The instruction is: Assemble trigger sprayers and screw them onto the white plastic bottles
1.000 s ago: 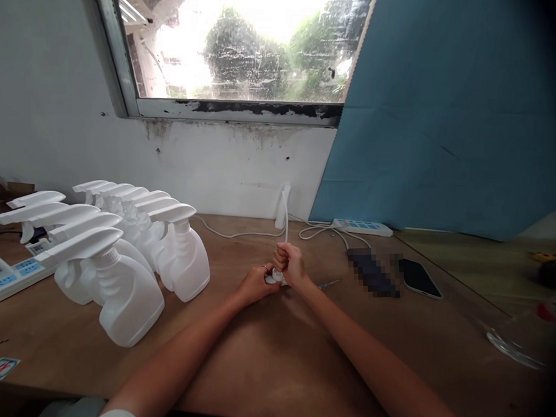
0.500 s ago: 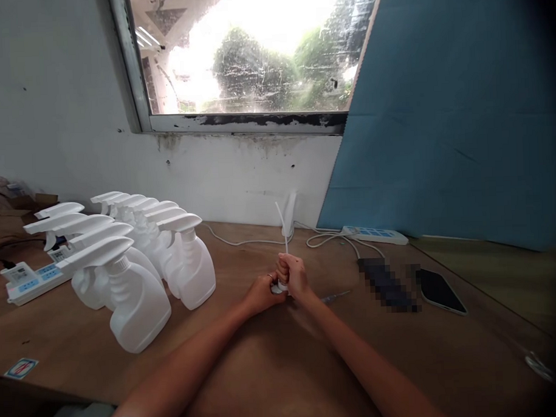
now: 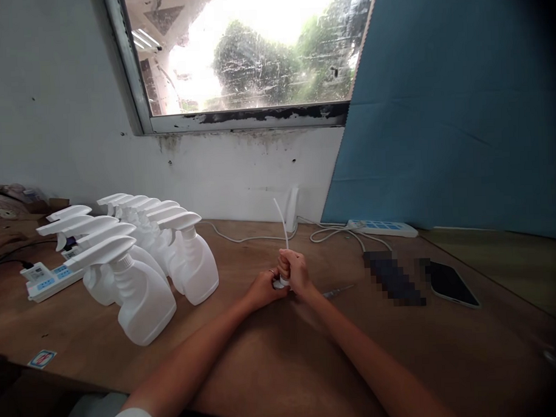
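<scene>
My left hand (image 3: 263, 290) is closed around a white trigger sprayer head (image 3: 279, 284), most of it hidden by the fingers. Pressed against it, my right hand (image 3: 295, 272) makes a fist around the lower end of a thin white dip tube (image 3: 281, 220). The tube rises from the top of that fist, slightly bent and leaning left. Both hands touch each other low over the wooden table (image 3: 265, 361). A slim tool like a screwdriver (image 3: 338, 291) lies just right of my right wrist.
Several white spray bottles (image 3: 147, 298) with trigger heads stand in rows on the left. Behind them lies a power strip (image 3: 57, 282). Another power strip (image 3: 382, 228) with cables lies along the wall. A phone (image 3: 451, 283) rests at the right beside a blurred dark object (image 3: 394, 278).
The view has shifted slightly. Both hands keep their grip in nearly the same place, and the tube's tip leans a little further left.
</scene>
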The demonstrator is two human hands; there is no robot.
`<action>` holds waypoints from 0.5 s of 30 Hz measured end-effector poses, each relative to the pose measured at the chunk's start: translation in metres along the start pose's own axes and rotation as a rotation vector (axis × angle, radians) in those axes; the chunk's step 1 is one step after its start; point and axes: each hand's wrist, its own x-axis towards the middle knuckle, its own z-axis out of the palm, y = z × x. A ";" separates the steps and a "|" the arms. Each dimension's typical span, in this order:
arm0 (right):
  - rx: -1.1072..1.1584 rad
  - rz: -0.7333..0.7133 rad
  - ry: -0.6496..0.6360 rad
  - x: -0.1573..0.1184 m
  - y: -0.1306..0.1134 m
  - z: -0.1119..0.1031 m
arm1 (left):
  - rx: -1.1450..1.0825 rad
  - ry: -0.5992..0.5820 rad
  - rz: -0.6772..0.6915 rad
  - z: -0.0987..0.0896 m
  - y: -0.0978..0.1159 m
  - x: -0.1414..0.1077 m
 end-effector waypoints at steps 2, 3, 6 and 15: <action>0.000 -0.003 0.001 0.000 0.000 0.000 | -0.001 -0.001 -0.001 0.000 0.000 0.000; 0.000 -0.005 0.001 0.000 0.000 0.000 | -0.001 0.000 0.000 0.000 0.000 0.000; -0.003 -0.016 0.001 0.000 0.000 0.000 | 0.004 0.009 0.000 0.000 0.001 0.000; -0.018 -0.018 -0.026 -0.001 -0.001 0.000 | 0.032 0.012 -0.035 0.000 0.001 0.000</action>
